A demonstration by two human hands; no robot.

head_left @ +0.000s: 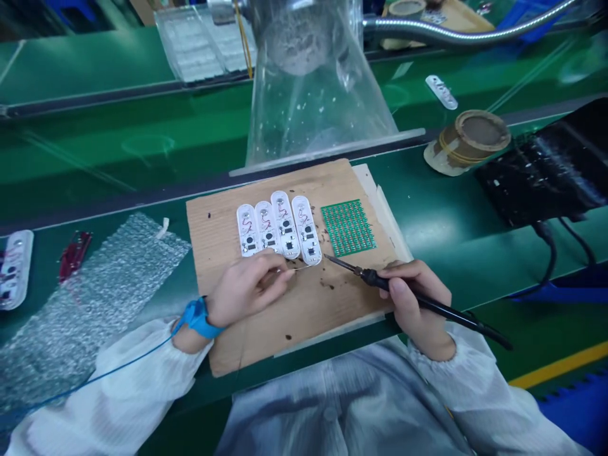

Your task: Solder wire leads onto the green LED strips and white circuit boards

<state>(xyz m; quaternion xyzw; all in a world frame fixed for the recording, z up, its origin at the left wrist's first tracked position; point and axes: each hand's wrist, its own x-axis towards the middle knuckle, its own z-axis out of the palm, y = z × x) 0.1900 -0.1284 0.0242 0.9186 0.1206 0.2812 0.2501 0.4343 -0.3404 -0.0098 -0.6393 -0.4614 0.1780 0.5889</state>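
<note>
My right hand [415, 304] grips the soldering iron [375, 278] by its handle; my left hand [247, 288] pinches a thin wire [299, 267], light and flimsy, best held close to its end.

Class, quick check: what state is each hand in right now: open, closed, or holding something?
Left hand: closed, pinching a thin solder wire.
Right hand: closed, gripping a soldering iron.
</note>
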